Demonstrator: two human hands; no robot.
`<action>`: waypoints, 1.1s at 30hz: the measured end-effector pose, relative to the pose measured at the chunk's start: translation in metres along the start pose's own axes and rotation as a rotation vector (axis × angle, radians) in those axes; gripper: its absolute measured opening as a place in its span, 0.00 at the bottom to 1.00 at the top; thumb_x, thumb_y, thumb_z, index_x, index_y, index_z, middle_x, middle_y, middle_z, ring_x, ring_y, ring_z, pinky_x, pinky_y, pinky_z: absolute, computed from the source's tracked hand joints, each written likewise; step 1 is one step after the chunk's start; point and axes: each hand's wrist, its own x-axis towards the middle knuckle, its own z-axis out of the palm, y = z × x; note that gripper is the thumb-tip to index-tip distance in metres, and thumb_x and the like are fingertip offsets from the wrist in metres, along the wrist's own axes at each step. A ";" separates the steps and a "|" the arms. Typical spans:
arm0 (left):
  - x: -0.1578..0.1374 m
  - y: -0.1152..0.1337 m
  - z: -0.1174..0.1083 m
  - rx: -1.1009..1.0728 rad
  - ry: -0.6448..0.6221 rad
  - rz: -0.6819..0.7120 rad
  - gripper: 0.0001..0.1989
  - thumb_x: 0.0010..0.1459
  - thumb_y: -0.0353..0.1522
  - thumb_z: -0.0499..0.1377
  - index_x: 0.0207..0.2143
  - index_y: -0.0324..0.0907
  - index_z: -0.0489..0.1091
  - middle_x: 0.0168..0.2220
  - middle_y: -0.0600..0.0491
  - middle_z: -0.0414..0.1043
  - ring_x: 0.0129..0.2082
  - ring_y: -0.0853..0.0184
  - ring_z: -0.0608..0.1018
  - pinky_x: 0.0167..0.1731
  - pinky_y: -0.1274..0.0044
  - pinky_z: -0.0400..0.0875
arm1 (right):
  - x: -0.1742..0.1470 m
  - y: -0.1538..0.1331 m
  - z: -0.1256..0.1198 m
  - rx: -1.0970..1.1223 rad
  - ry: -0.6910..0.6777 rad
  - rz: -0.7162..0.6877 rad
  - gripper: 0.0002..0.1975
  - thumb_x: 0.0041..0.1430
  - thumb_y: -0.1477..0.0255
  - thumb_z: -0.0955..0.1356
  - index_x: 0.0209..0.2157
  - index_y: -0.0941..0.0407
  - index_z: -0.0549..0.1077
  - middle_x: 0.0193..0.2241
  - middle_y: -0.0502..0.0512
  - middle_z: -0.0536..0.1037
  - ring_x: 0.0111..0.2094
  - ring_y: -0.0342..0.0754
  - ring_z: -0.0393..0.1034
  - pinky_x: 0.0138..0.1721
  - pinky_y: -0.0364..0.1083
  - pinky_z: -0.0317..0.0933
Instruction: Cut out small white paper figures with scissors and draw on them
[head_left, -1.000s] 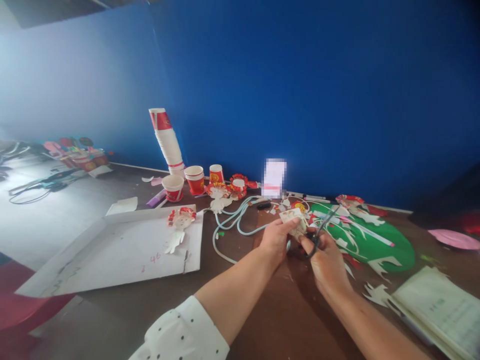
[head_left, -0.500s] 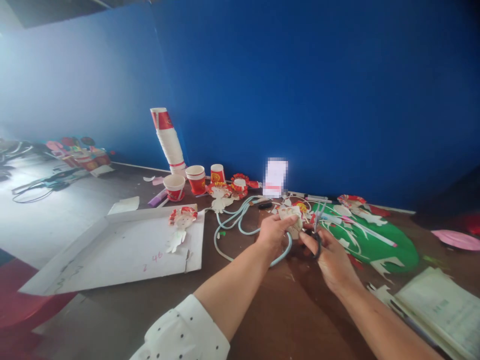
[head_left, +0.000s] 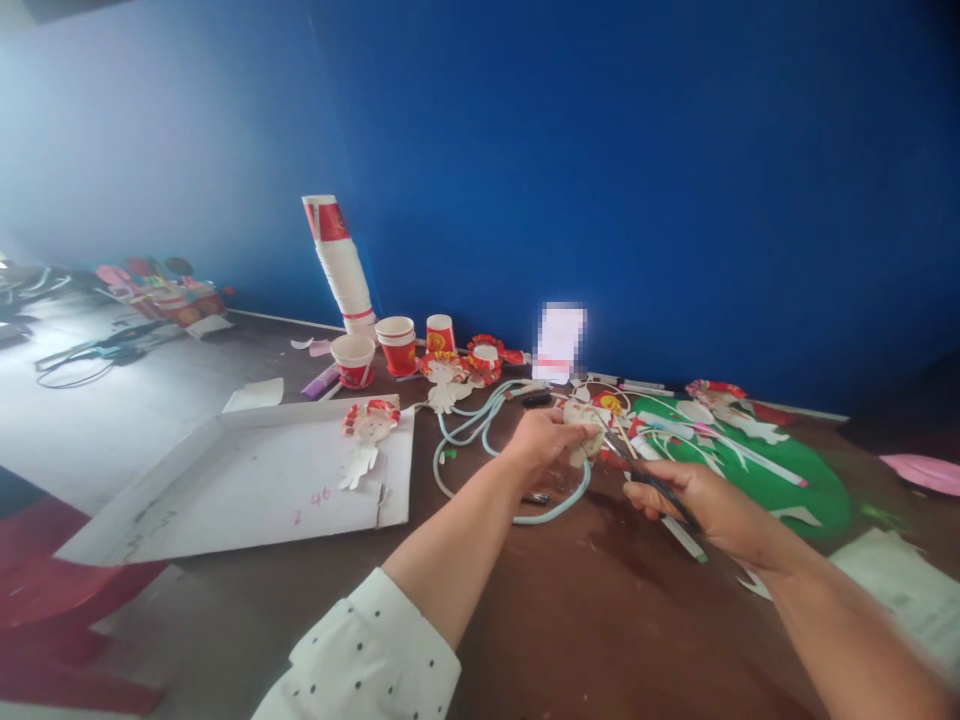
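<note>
Near the middle of the table, my left hand (head_left: pixel 544 440) pinches a small off-white paper piece (head_left: pixel 581 416) between thumb and fingers. My right hand (head_left: pixel 679 500) is closed around black-handled scissors (head_left: pixel 646 478), whose blades point up and left toward the paper. Whether the blades touch the paper I cannot tell. A pale blue cable (head_left: pixel 551 514) loops on the table under and around my left hand. Just beyond my right hand lies a green round sheet (head_left: pixel 814 485) with markers and white paper scraps on it.
A tall leaning stack of paper cups (head_left: pixel 341 265) stands against the blue wall, with red-and-white cups (head_left: pixel 352 360) beside it. At left, a white box lid (head_left: pixel 262 480) bears a paper figure (head_left: pixel 367 435). A phone with a blurred screen (head_left: pixel 559 343) leans at the back; a pink object (head_left: pixel 922 473) lies far right.
The scissors have swung from upright to slanting left toward the paper, and my right hand has moved a little right and down. My left hand still holds the paper, slightly further left.
</note>
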 end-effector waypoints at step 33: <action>0.007 0.008 -0.017 0.288 -0.035 0.234 0.21 0.40 0.33 0.70 0.38 0.40 0.72 0.31 0.49 0.76 0.28 0.67 0.76 0.31 0.77 0.68 | -0.008 0.003 -0.020 0.072 -0.049 0.179 0.23 0.39 0.62 0.77 0.38 0.59 0.81 0.12 0.49 0.68 0.14 0.43 0.61 0.15 0.42 0.55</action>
